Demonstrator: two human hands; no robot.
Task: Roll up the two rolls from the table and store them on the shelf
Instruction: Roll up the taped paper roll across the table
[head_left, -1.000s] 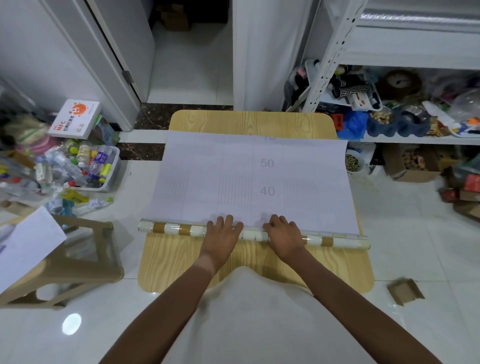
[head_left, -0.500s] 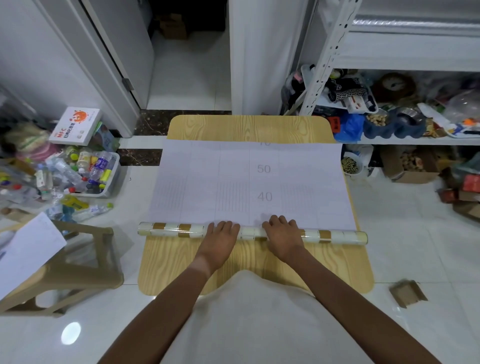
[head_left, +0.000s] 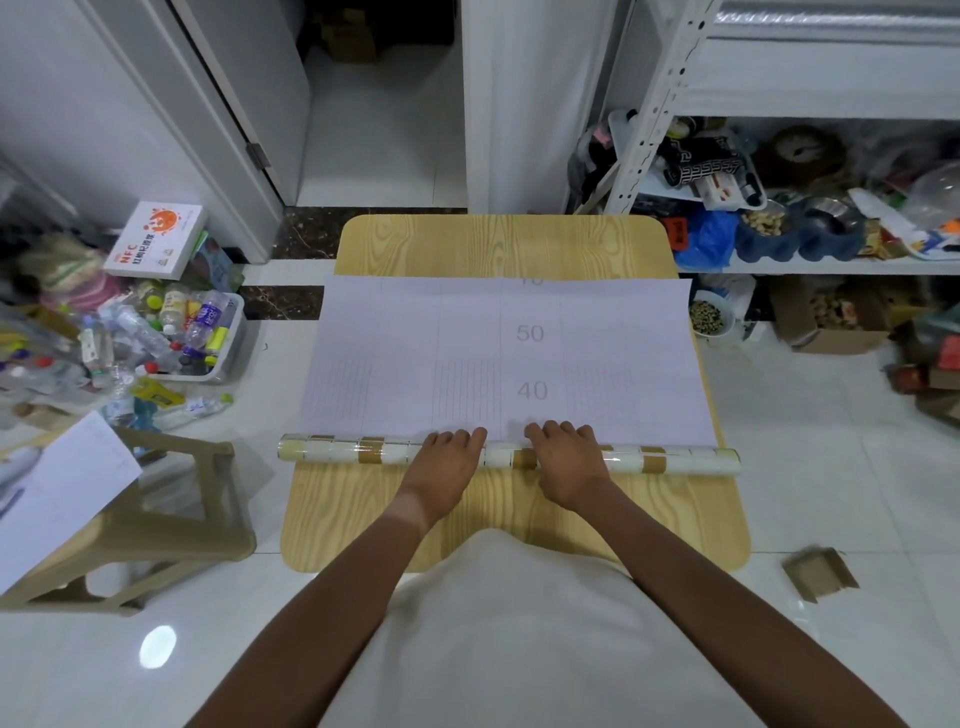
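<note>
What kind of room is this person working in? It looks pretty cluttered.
Probably a storage or utility room in a home, though that's a guess. A metal shelf is crammed with oddments, a bin of plastic bottles sits on the tiled floor, and a small wooden table serves as the work surface.

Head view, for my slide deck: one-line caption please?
Both hands rest on a partly rolled sheet on a wooden table.

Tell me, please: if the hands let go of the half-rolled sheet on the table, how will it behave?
The rolled part is round, so it may roll back. The flat sheet looks thin, probably floppy when lifted.
</note>
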